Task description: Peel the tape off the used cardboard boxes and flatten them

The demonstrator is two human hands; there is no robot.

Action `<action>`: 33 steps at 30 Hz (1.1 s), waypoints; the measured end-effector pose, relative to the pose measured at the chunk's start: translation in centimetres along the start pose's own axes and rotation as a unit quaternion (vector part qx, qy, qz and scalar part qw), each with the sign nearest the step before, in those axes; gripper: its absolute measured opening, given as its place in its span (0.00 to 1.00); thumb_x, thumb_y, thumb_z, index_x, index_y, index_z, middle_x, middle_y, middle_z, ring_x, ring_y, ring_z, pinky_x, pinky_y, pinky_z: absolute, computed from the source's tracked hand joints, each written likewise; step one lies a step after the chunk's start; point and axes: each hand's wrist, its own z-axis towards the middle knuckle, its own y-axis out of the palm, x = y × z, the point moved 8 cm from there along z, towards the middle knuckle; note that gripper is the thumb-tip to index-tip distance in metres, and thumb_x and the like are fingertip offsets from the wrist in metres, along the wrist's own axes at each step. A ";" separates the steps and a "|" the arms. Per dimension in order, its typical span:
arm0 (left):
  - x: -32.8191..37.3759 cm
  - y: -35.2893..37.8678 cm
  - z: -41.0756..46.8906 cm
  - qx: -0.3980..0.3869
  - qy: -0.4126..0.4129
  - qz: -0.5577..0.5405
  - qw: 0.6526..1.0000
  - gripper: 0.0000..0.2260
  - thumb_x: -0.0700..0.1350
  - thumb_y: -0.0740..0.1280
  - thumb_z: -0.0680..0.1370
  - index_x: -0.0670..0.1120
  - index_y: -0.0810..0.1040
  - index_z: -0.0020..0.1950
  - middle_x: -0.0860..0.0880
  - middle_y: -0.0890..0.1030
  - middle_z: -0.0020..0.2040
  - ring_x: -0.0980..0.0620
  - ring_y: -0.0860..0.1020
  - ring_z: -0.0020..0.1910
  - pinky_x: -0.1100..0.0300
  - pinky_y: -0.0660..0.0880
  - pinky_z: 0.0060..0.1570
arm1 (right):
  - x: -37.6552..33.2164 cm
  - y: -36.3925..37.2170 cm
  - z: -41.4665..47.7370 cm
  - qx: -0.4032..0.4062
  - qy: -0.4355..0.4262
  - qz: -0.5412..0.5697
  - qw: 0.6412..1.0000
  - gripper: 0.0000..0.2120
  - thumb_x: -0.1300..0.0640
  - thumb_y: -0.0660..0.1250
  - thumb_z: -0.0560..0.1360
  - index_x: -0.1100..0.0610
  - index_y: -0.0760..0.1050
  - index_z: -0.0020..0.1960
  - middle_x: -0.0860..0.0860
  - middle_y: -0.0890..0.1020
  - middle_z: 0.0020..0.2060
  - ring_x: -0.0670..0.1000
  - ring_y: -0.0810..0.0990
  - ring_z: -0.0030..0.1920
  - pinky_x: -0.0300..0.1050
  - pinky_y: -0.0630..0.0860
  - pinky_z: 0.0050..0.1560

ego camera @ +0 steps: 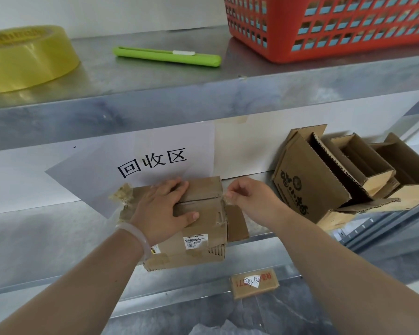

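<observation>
A small worn cardboard box point(203, 228) with white labels sits on the middle metal shelf, its top flaps closed. My left hand point(162, 211) presses flat on the box top, fingers straight. My right hand point(249, 197) pinches a strip of clear tape point(226, 198) at the box's right top edge. A crumpled wad of peeled tape point(122, 193) clings to the box's far left corner. One side flap point(237, 226) hangs open at the right.
Several open cardboard boxes point(336, 177) are piled at the right of the same shelf. A paper sign point(153, 163) hangs behind. The upper shelf holds a yellow tape roll point(24, 59), a green utility knife point(167, 56) and a red basket point(336, 25). A small taped label point(254, 282) sticks on the shelf's front edge.
</observation>
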 end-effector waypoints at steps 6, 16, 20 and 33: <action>0.1 -0.1 0.0 0.005 0.005 0.011 1.000 0.47 0.75 0.47 0.63 0.54 0.57 0.78 0.57 0.56 0.76 0.53 0.54 0.74 0.56 0.50 0.74 | 1.5 0.8 0.5 0.033 0.076 0.137 0.987 0.04 0.58 0.69 0.77 0.50 0.80 0.47 0.47 0.83 0.40 0.46 0.82 0.41 0.43 0.82 0.46; 0.2 -0.1 -0.1 0.001 0.003 0.012 1.000 0.47 0.76 0.46 0.62 0.54 0.56 0.78 0.57 0.55 0.77 0.53 0.53 0.75 0.56 0.49 0.74 | -0.3 0.2 -0.8 0.072 -0.018 -0.047 0.996 0.03 0.50 0.71 0.75 0.46 0.81 0.49 0.38 0.81 0.41 0.38 0.78 0.44 0.31 0.73 0.44; 0.1 0.0 -0.1 -0.003 0.001 0.016 1.000 0.47 0.76 0.46 0.62 0.55 0.56 0.78 0.57 0.55 0.77 0.52 0.53 0.75 0.55 0.50 0.74 | -1.6 0.9 -0.7 0.054 -0.046 -0.143 0.987 0.06 0.54 0.65 0.79 0.47 0.78 0.44 0.43 0.80 0.38 0.43 0.78 0.40 0.37 0.74 0.41; 0.2 -0.1 -0.2 0.000 -0.005 0.003 1.000 0.47 0.75 0.47 0.62 0.56 0.56 0.78 0.58 0.56 0.76 0.52 0.55 0.74 0.55 0.51 0.74 | 0.5 -0.2 -1.7 -0.030 0.049 0.102 0.993 0.03 0.54 0.69 0.77 0.52 0.81 0.47 0.47 0.84 0.35 0.44 0.79 0.35 0.37 0.77 0.41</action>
